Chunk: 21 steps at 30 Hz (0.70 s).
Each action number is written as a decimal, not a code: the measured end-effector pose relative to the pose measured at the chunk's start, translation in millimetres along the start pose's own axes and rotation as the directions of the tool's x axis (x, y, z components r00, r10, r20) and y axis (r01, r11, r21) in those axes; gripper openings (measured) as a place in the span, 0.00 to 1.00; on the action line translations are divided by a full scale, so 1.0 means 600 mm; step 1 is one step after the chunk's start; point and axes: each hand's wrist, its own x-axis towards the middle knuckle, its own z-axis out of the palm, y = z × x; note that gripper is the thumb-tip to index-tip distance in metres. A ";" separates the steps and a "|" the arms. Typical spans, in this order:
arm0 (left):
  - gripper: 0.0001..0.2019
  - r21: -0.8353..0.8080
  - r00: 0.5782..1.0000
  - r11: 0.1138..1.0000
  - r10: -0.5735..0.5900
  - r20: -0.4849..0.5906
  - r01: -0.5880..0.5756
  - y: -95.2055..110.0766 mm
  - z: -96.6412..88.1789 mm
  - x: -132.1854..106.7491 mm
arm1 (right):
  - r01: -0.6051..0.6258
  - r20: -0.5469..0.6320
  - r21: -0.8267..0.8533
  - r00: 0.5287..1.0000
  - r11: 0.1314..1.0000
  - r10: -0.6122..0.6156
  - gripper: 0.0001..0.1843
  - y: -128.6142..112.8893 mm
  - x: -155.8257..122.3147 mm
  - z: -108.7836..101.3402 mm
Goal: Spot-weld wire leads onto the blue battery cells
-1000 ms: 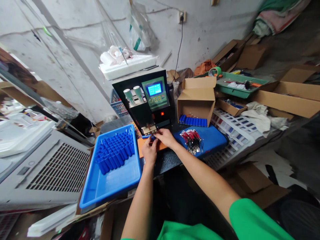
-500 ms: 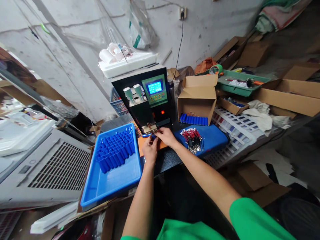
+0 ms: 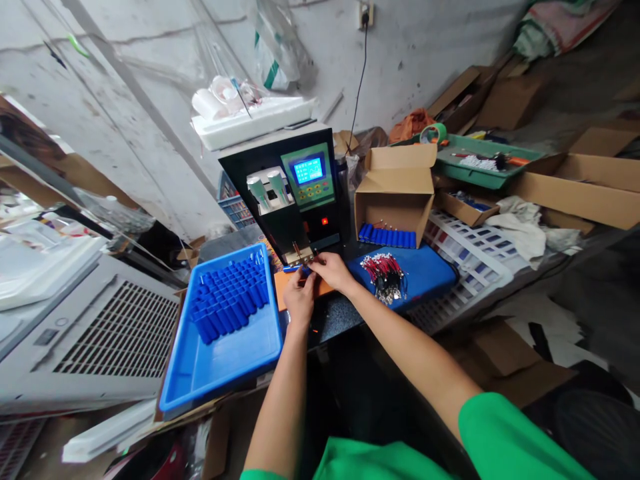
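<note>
Blue cyl. (image 3: 291, 269), approx. horiz., in L hand (image 3: 299, 299)

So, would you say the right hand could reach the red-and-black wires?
Probably yes: the wires lie uncovered just right of the right hand, though its fingers are occupied at the machine.

A scuffed off-white wall (image 3: 430, 60) spans 12 o'clock, speckled with dark marks, a socket (image 3: 365, 16) high on it and a black cord (image 3: 360, 87) trailing down. At 10 o'clock a grey post (image 3: 135, 87) slants across the wall. Between 8 and 9 o'clock sits a pale unit with a slatted grille (image 3: 125, 327). A dark speckled tabletop (image 3: 336, 321) shows at 6 o'clock. Flattened cardboard (image 3: 505, 350) lies at 4 o'clock; toward 2 o'clock the floor (image 3: 595, 80) sinks into shadow.
</note>
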 end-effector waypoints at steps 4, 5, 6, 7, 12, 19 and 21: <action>0.18 -0.004 1.000 1.000 0.018 0.005 -0.018 0.002 -0.004 -0.002 | -0.007 0.012 0.098 1.000 0.995 0.006 0.14 0.006 -0.011 -0.006; 0.18 -0.007 1.000 1.000 0.027 0.012 -0.027 0.003 -0.006 -0.003 | -0.021 0.015 0.122 1.000 0.992 0.020 0.15 0.007 -0.015 -0.009; 0.18 -0.010 0.999 0.999 0.037 0.021 -0.037 0.004 -0.008 -0.004 | -0.035 0.015 0.133 0.999 0.991 0.033 0.16 0.007 -0.020 -0.012; 0.17 -0.010 0.999 0.999 0.046 0.029 -0.046 0.006 -0.010 -0.005 | -0.042 0.010 0.126 0.999 0.991 0.041 0.16 0.008 -0.025 -0.015; 0.16 0.055 0.998 0.997 0.054 0.029 -0.056 0.011 -0.012 -0.007 | 0.040 0.001 -0.054 0.999 0.998 -0.040 0.15 0.004 -0.040 -0.027; 0.19 -0.082 0.998 0.996 0.042 0.035 -0.039 0.017 -0.017 -0.007 | 0.013 0.019 -0.025 1.000 1.000 -0.012 0.18 0.005 -0.039 -0.030; 0.18 -0.121 0.999 0.992 0.040 -0.031 -0.043 0.014 -0.025 -0.015 | -0.026 0.002 0.038 1.000 0.999 0.026 0.18 0.005 -0.039 -0.031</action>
